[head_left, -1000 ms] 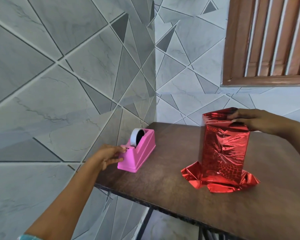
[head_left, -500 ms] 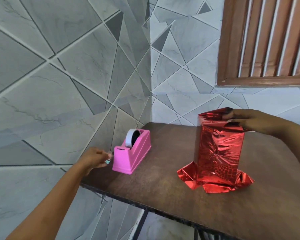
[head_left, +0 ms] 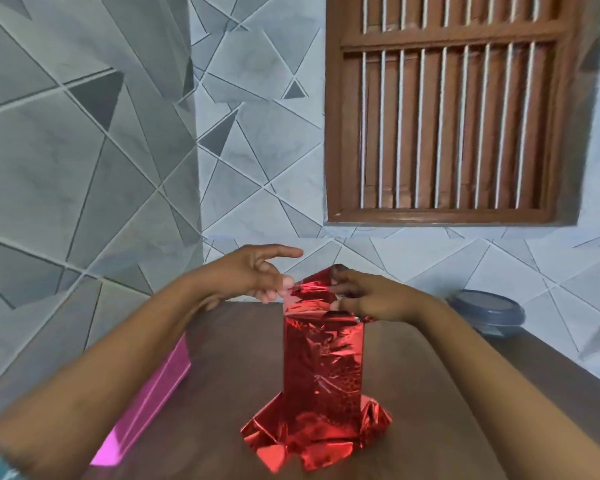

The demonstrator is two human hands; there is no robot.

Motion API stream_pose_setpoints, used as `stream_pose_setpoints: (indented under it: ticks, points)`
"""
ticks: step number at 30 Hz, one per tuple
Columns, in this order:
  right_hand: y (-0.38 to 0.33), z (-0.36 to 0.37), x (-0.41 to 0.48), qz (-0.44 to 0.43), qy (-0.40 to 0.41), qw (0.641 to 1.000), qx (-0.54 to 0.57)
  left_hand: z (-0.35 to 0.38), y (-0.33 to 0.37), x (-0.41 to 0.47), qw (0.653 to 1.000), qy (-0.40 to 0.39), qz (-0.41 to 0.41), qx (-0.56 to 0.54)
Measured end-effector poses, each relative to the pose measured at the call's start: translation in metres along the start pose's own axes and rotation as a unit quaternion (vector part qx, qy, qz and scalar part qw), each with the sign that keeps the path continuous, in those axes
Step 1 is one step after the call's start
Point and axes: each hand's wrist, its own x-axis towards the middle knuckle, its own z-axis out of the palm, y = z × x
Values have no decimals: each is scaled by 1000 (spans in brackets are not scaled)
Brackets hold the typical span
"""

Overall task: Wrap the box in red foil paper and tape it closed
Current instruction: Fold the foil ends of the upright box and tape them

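Note:
The box wrapped in red foil paper (head_left: pixel 323 368) stands upright in the middle of the brown table (head_left: pixel 430 393). Loose foil flares out around its base. My right hand (head_left: pixel 374 299) grips the folded foil flaps on the box's top from the right. At the top left edge, my left hand (head_left: pixel 246 275) pinches a small piece of clear tape (head_left: pixel 286 284) against the foil, its index finger stretched out. The pink tape dispenser (head_left: pixel 153 393) lies at the left of the table, partly hidden under my left forearm.
A blue-grey lidded container (head_left: pixel 485 311) sits at the back right against the tiled wall. The wall meets the table on the left and behind. A brown barred window (head_left: pixel 447 116) hangs above the table.
My left hand left the tape dispenser with a piece of tape and came across to the box's top. My view swung right and closer to the box. The right hand stayed on top.

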Motion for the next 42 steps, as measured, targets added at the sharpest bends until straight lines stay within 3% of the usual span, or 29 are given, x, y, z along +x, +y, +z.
stream_pose_setpoints:
  ticks: [3,13,25,35,42]
  points:
    - [0,1,1,-12,-5,1000,-3,16,5,34,998,-56,-20,-24]
    - [3,0,-5,-25,19,999,3,26,4,87,982,-110,-150,29]
    - [3,-1,-4,-31,26,999,2,30,10,101,964,-158,-184,106]
    - [4,-1,-1,-29,22,999,-6,38,22,128,906,-237,-233,261]
    - [3,-1,-3,-19,11,1000,-3,36,20,127,860,-203,-307,352]
